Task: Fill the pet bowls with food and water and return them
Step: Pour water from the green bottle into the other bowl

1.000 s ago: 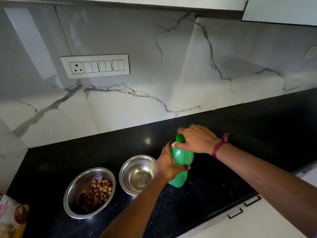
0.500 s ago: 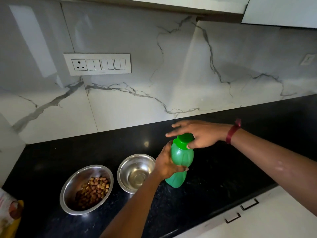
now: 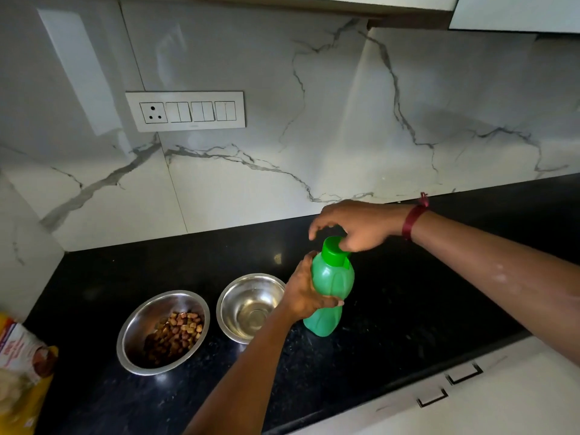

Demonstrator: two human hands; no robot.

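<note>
A green plastic bottle (image 3: 332,287) stands upright on the black counter (image 3: 408,309). My left hand (image 3: 306,293) is wrapped around its middle. My right hand (image 3: 354,224) rests on its green cap (image 3: 334,251), thumb and fingers touching the cap's far side, other fingers spread. Left of the bottle stands a steel bowl (image 3: 249,306) that looks to hold clear water. Further left, a larger steel bowl (image 3: 163,332) holds brown kibble.
A yellow and white food bag (image 3: 22,365) lies at the counter's left edge. A marble backsplash with a switch panel (image 3: 185,110) rises behind. White drawers with handles (image 3: 464,373) run below the counter's front edge.
My right hand has lifted from a full grip over the cap to a looser hold with fingers spread; the cap is more exposed. The bottle stays upright in my left hand.
</note>
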